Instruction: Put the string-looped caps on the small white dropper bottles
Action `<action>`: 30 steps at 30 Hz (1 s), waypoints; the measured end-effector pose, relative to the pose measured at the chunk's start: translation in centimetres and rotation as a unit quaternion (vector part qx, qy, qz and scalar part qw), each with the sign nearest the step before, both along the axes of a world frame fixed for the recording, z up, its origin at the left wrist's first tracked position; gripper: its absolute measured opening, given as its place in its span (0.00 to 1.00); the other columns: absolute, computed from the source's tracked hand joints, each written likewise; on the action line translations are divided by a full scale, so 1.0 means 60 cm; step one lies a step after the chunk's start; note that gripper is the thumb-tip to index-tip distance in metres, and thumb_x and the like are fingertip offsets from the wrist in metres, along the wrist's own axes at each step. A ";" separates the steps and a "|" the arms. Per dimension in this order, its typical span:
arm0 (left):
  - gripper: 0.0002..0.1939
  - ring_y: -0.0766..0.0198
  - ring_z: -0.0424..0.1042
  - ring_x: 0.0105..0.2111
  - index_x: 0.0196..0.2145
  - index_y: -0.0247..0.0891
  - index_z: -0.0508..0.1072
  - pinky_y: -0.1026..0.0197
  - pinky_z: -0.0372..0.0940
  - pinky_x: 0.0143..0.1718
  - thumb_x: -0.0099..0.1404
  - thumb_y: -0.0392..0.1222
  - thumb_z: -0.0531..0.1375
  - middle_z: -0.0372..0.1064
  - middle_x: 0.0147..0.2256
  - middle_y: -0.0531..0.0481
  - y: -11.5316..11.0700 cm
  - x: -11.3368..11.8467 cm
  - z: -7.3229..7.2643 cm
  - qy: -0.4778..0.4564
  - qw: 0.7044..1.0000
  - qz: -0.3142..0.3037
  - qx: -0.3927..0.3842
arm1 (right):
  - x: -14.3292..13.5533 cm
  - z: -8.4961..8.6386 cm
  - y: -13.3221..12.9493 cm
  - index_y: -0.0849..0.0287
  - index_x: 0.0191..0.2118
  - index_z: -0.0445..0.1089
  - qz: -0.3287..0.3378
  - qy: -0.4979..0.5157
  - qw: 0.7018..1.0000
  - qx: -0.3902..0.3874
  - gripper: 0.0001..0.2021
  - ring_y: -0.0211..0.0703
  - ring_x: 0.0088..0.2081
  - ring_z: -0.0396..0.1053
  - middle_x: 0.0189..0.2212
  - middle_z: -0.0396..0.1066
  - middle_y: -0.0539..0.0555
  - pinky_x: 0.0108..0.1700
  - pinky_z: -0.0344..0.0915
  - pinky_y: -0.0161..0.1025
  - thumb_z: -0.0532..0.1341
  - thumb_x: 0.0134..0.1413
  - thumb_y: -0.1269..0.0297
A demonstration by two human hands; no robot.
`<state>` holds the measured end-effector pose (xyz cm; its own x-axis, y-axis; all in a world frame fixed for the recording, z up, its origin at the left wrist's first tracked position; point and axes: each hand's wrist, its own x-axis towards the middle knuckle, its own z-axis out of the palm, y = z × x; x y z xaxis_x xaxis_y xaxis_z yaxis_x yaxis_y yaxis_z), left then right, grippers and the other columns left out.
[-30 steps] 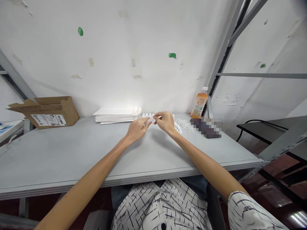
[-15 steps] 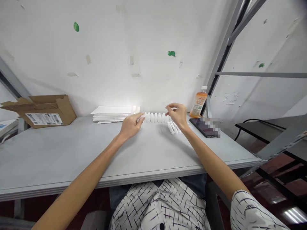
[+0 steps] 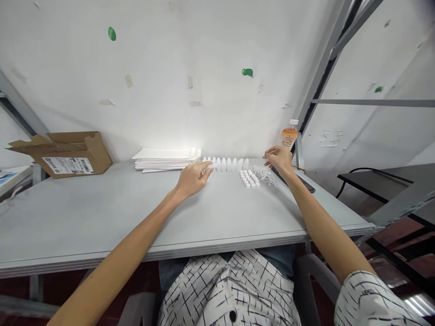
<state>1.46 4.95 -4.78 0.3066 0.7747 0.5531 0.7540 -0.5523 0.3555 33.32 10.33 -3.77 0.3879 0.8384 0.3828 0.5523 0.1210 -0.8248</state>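
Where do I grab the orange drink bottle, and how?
I'd pinch the bottle by its narrow neck, just under the white cap, reaching down from above. The neck and cap stick up at the top, while the right hand hides the lower part from here.

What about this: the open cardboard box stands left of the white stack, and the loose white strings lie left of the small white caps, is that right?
Not quite. The head view shows the loose white strings lying to the right of the small white caps. The open cardboard box does stand left of the white stack.
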 end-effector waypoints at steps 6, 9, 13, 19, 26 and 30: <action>0.19 0.61 0.73 0.27 0.52 0.38 0.76 0.57 0.66 0.39 0.70 0.46 0.53 0.79 0.39 0.47 -0.005 0.002 0.003 0.013 1.000 0.001 -0.016 | 0.006 -0.010 0.006 0.64 0.29 0.71 0.012 -0.037 0.997 -0.064 0.03 0.37 0.20 0.75 0.30 0.79 0.57 0.18 0.62 0.26 0.62 0.48 0.77; 0.19 0.61 0.73 0.27 0.51 0.37 0.77 0.57 0.66 0.39 0.70 0.47 0.53 0.79 0.39 0.47 -0.005 0.002 0.003 0.017 1.000 -0.001 -0.017 | 0.009 -0.016 0.010 0.64 0.28 0.71 0.026 -0.049 0.995 -0.083 0.02 0.38 0.21 0.76 0.31 0.79 0.59 0.17 0.60 0.25 0.63 0.50 0.75; 0.19 0.61 0.73 0.28 0.51 0.39 0.77 0.57 0.66 0.38 0.70 0.47 0.53 0.80 0.39 0.47 -0.004 0.002 0.002 0.021 1.000 0.000 -0.018 | 0.005 -0.021 0.012 0.65 0.29 0.73 0.034 -0.056 0.994 -0.085 0.05 0.37 0.20 0.75 0.32 0.80 0.61 0.16 0.59 0.25 0.63 0.54 0.70; 0.19 0.60 0.75 0.29 0.51 0.40 0.77 0.57 0.66 0.38 0.70 0.47 0.53 0.79 0.38 0.48 -0.005 0.001 0.003 0.026 0.999 -0.002 -0.026 | -0.005 -0.018 0.006 0.66 0.29 0.73 0.042 -0.048 0.993 -0.102 0.07 0.36 0.17 0.73 0.34 0.80 0.64 0.15 0.58 0.26 0.61 0.57 0.70; 0.20 0.59 0.75 0.30 0.51 0.40 0.77 0.57 0.66 0.38 0.70 0.48 0.52 0.79 0.36 0.48 -0.004 0.001 0.002 0.025 0.999 -0.009 -0.031 | -0.004 -0.023 0.008 0.66 0.30 0.72 0.048 -0.042 0.992 -0.106 0.05 0.38 0.16 0.73 0.32 0.80 0.65 0.14 0.58 0.27 0.63 0.56 0.71; 0.21 0.58 0.75 0.30 0.52 0.38 0.77 0.56 0.65 0.38 0.70 0.48 0.52 0.79 0.36 0.47 -0.004 0.002 0.002 0.029 0.999 -0.007 -0.038 | -0.001 -0.028 0.014 0.66 0.29 0.72 0.051 -0.062 0.991 -0.109 0.06 0.37 0.15 0.72 0.31 0.80 0.63 0.14 0.58 0.28 0.63 0.56 0.70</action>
<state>1.58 4.69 -4.69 0.3470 0.8090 0.4745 0.7674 -0.5357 0.3522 33.29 11.17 -5.46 0.2575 0.9391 0.2275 0.6454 0.0081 -0.7638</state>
